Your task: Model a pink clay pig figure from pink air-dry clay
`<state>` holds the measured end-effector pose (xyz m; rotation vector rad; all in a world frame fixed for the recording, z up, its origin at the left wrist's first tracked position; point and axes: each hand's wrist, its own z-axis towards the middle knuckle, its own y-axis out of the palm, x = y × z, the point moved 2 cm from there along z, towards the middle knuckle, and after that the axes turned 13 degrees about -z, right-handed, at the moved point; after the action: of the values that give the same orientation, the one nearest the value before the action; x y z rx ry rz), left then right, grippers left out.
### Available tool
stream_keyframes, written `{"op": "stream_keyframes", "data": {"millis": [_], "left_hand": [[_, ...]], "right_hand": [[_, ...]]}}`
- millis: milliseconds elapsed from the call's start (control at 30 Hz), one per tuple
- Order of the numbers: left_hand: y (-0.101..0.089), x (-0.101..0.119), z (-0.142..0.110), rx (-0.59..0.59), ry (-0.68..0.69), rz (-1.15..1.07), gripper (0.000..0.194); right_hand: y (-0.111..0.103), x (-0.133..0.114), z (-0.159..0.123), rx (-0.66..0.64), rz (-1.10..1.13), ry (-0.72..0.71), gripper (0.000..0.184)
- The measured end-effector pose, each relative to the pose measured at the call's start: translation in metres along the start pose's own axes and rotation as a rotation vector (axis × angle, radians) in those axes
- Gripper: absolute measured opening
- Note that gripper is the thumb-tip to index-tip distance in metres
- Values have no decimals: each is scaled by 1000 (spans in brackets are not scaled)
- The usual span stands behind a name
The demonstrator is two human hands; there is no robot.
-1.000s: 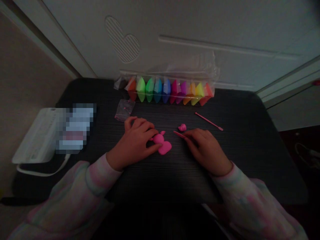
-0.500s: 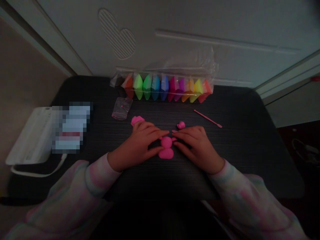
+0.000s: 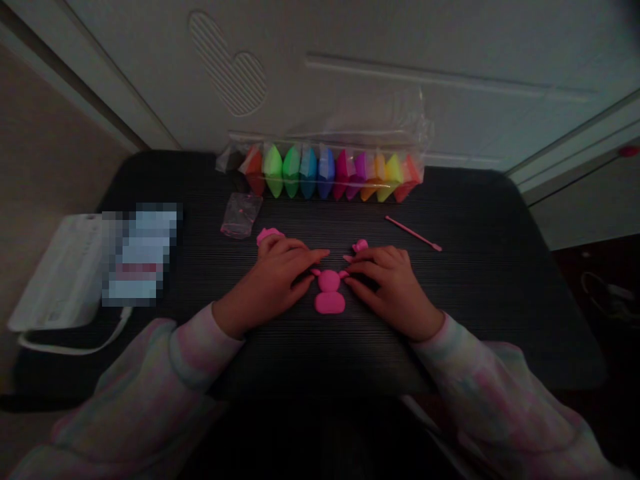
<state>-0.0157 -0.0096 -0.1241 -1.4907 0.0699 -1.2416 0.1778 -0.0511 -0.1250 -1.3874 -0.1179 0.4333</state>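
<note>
A pink clay figure (image 3: 329, 303) lies on the dark table, with a round head, a rounded block of a body and a small ear on each side. Thumb and finger of my left hand (image 3: 265, 283) close around the ear on the left. At the other ear are the thumb and fingertips of my right hand (image 3: 393, 287). From under those right fingers pokes the pointed tip of a pink modelling tool (image 3: 347, 258); the rest of it is hidden. A small pink clay lump (image 3: 360, 245) sits just beyond my right fingers. Behind my left knuckles a pink piece (image 3: 270, 234) is partly covered.
Colourful clay packs (image 3: 326, 173) in clear plastic line the table's back edge. A small clear bag (image 3: 242, 215) and a thin pink stick tool (image 3: 413, 233) lie nearer. At left are a white device (image 3: 55, 273) with a cable and a blurred-out phone (image 3: 145, 253).
The clay figure has turned from tilted to upright facing me. My left hand shifted back to its ear, uncovering the pink piece behind. My right hand came in from the right to the other ear.
</note>
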Motion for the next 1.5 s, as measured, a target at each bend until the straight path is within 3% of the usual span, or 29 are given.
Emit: {"op": "stream_keyframes", "data": {"millis": [200,667,1500], "left_hand": [[-4,-4,-2,34,-11,150,14],[0,-4,1,39,5,141,17],[2,-7,2,-3,35,129,18]], "right_hand": [[2,-1,0,2,0,7,15],[4,-1,1,34,13,-2,12],[6,-4,4,-20,-21,-27,15]]}}
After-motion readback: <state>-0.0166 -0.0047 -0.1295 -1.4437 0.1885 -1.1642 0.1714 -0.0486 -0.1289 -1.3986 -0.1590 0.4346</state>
